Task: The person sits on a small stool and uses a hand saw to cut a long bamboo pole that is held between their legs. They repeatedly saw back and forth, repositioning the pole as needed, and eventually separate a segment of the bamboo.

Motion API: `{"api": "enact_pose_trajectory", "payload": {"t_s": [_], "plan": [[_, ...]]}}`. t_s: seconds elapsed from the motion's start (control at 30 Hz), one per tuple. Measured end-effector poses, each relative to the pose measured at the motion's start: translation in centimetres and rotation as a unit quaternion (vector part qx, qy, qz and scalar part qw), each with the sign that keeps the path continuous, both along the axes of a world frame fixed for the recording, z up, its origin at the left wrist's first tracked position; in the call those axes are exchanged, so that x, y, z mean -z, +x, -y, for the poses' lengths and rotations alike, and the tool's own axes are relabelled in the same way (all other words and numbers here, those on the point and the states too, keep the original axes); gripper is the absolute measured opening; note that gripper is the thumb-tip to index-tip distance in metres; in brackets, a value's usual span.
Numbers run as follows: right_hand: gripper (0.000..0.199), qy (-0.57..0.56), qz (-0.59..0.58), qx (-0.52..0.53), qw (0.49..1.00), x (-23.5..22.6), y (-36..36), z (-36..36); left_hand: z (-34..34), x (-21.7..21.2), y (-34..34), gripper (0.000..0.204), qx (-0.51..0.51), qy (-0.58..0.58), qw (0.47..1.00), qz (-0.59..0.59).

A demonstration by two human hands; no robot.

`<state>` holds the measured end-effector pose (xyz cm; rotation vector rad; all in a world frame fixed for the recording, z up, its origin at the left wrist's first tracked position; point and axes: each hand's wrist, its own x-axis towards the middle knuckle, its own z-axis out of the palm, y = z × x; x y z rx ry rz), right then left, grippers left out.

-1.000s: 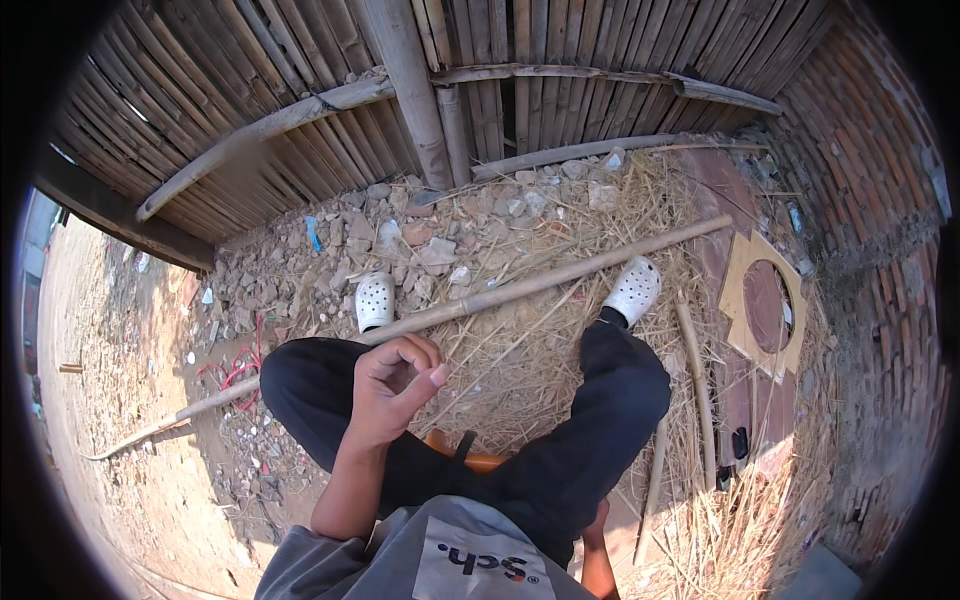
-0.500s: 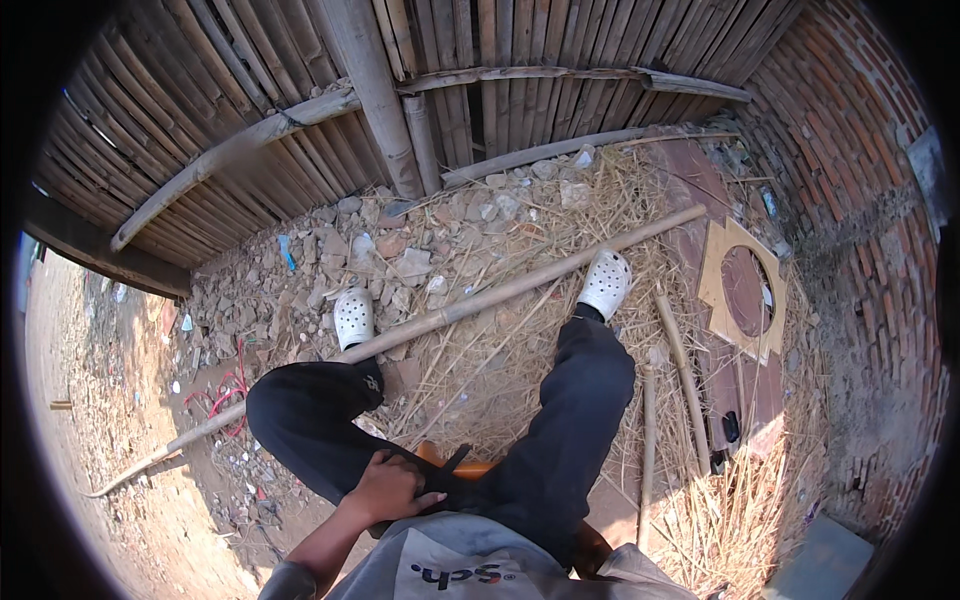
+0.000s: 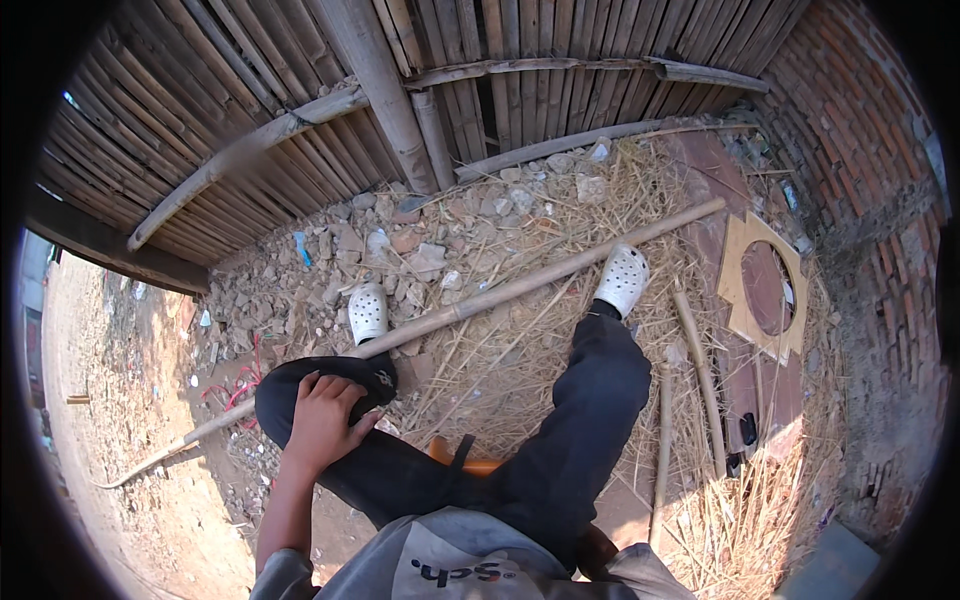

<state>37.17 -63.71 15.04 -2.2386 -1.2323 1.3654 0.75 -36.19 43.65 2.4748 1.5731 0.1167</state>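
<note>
My left hand (image 3: 327, 412) rests on my left knee, palm down, its fingers loosely apart over the dark trousers (image 3: 600, 400). Of my right arm only a shaded bit (image 3: 597, 550) shows beside my right hip; the fingers there are hidden. I sit with legs apart on something orange (image 3: 480, 466), seen between my thighs. A long bamboo pole (image 3: 540, 279) lies slanting across the ground in front of me, passing by both white clogs (image 3: 368, 313) on my feet. Neither hand touches the pole.
Behind the rubble (image 3: 340, 250) stands a bamboo slat wall (image 3: 540, 110); a brick wall (image 3: 870, 190) rises at right. Dry straw (image 3: 520, 390) covers much ground. At right lie a board with a round hole (image 3: 737, 280), two shorter sticks (image 3: 702, 375) and a small black object (image 3: 748, 428).
My left hand has moved from my lap forward and left onto my left knee. The view has shifted slightly; the pole and my feet stay in place.
</note>
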Motion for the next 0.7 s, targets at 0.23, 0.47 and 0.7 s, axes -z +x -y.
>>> {"api": "enact_pose_trajectory", "payload": {"t_s": [0.23,0.47,0.7], "plan": [[0.036,0.048,0.123,-0.142,0.981,-0.9,1.2,2.4,-1.3,-1.1,0.2,0.024,-0.021,-0.01,0.999,0.037],[0.039,0.267,0.127,-0.031,0.955,-8.5,3.6,3.5,-2.5,-3.6,0.1,0.025,-0.034,0.059,0.994,0.083],[0.057,0.473,-0.151,0.333,0.802,-23.0,0.6,-5.8,-4.1,-3.0,-1.5,0.026,-0.084,0.051,0.972,0.216]]}}
